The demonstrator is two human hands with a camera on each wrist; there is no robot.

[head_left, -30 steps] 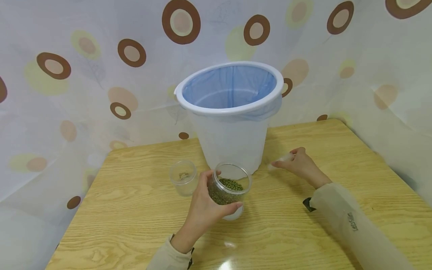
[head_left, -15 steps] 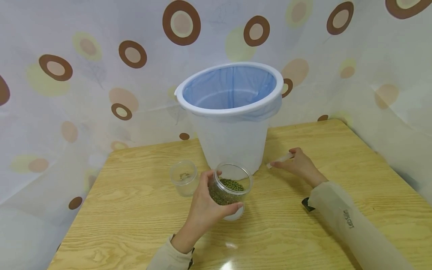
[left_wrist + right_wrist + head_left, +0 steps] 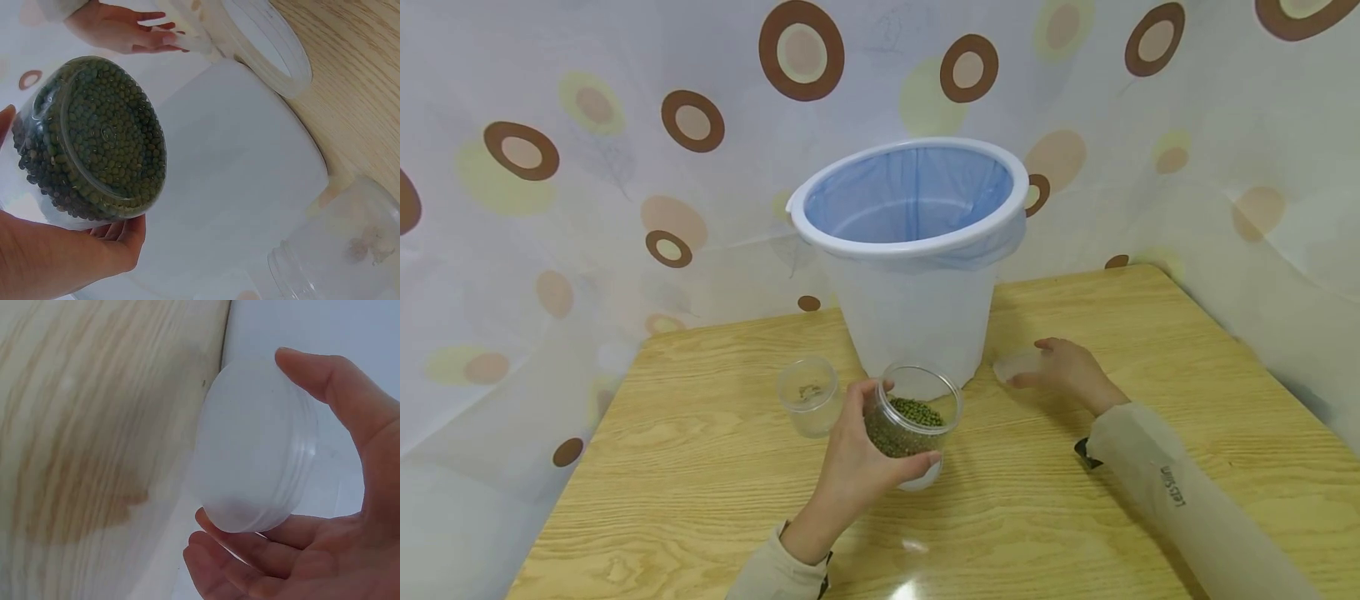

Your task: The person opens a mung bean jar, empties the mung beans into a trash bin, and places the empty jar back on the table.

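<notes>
My left hand point(image 3: 859, 450) grips a clear plastic jar point(image 3: 951, 408) partly filled with green mung beans point(image 3: 916, 411). The jar leans, its mouth uncovered; its bean-covered base point(image 3: 112, 134) faces the left wrist camera. Off to the right, my right hand point(image 3: 1072, 373) holds a translucent round lid point(image 3: 1019, 367) low over the table. In the right wrist view the lid point(image 3: 250, 444) sits between the thumb point(image 3: 319, 372) above and the curled fingers below. A second clear jar point(image 3: 808, 417) stands left of my left hand, with small brownish bits inside.
Behind the bean jar rises a white bucket point(image 3: 917, 308) lined with a blue bag point(image 3: 887, 196). All of it stands on a wood-grain table point(image 3: 700, 467), with a patterned wall covering point(image 3: 625, 275) behind and along the sides.
The lid has turned in my right hand from nearly edge-on to showing more of its face, and those fingers have shifted slightly. My left hand and the bean jar stay almost still.
</notes>
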